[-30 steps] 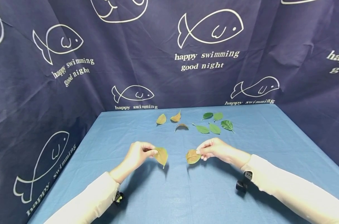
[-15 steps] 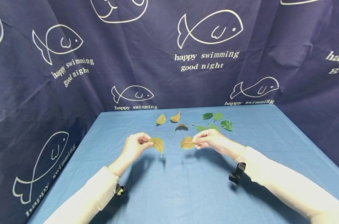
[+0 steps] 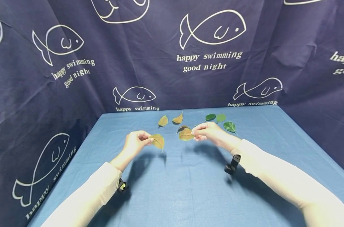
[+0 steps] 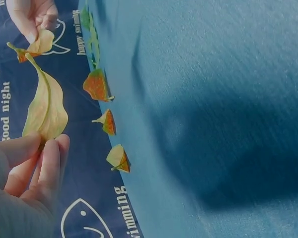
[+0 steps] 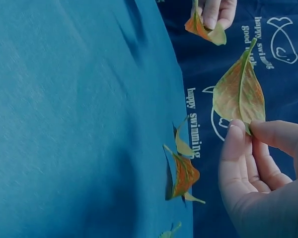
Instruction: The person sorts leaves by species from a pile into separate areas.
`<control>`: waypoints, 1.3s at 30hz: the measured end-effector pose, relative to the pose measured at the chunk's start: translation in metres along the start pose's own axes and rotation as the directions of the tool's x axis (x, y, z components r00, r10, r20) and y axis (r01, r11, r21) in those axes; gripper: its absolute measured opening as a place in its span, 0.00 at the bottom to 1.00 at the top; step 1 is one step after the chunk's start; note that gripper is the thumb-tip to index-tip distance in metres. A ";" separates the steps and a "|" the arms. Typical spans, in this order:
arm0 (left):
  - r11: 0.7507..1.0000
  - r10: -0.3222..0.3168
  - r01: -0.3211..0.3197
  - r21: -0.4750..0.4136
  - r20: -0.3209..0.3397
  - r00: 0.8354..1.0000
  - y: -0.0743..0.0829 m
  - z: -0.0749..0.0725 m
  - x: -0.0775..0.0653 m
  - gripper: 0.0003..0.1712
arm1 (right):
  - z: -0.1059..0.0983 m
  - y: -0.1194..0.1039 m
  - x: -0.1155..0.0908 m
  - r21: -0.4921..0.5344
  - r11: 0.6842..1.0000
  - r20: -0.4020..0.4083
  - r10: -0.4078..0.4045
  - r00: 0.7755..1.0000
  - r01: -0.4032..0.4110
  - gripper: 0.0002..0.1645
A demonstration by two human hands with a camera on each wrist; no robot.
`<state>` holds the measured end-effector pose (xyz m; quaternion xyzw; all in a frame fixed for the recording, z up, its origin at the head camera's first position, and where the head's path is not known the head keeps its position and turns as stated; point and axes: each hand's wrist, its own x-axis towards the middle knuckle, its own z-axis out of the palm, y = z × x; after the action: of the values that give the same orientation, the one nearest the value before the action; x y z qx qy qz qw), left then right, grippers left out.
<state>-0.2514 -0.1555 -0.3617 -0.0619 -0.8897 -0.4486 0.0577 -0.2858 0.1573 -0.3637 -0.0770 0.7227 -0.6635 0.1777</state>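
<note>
My left hand (image 3: 135, 142) pinches a yellowish leaf (image 3: 158, 141) by one end between thumb and fingers, above the blue cloth. In the left wrist view this leaf (image 4: 47, 106) points its stem upward. Across from it, my right hand (image 3: 210, 134) pinches a yellow-brown leaf (image 3: 186, 134), also held off the cloth. The right wrist view shows that leaf's (image 5: 241, 94) reddish blotches and midrib. Just behind it lies a curled brown leaf (image 3: 184, 127), partly covered. Two more yellowish leaves, one flatter (image 3: 163, 121) and one curled (image 3: 178, 119), lie farther back.
Green leaves lie at the back right: a dark one (image 3: 210, 117), a lighter one (image 3: 221, 118) and a striped one (image 3: 230, 126). My right hand hides others. Blue cloth (image 3: 166, 189) covers the table, and a navy fish-print curtain (image 3: 160, 75) stands behind and at the sides.
Both hands have moved away from me toward the back with their leaves. The right hand also shifted left, so its leaf overlaps the curled brown leaf and the hand covers some green leaves.
</note>
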 end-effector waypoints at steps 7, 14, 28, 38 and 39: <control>0.998 0.029 -0.027 0.061 -0.034 0.999 -0.002 -0.002 0.007 0.06 | -0.007 -0.008 0.013 -0.050 0.998 -0.078 0.018 0.997 -0.022 0.20; 0.999 -0.021 0.020 -0.026 -0.036 0.999 -0.004 0.000 0.016 0.08 | -0.008 -0.018 0.026 -0.067 0.997 -0.116 0.017 0.993 -0.025 0.19; 0.990 -0.058 0.049 -0.134 -0.064 0.996 -0.009 0.011 0.027 0.07 | 0.000 -0.029 0.054 -0.032 0.998 -0.148 0.049 0.988 -0.055 0.20; 0.985 -0.105 0.093 -0.147 -0.079 0.991 -0.021 0.014 0.035 0.08 | 0.008 -0.030 0.076 -0.055 0.998 -0.195 0.020 0.981 -0.031 0.19; 0.986 -0.104 0.092 -0.141 -0.082 0.991 -0.022 0.014 0.035 0.07 | 0.009 -0.029 0.078 -0.053 0.998 -0.199 0.016 0.980 -0.027 0.19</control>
<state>-0.2904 -0.1555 -0.3818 -0.0019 -0.8554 -0.5131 0.0708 -0.3582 0.1192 -0.3475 -0.0072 0.7558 -0.6455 0.1097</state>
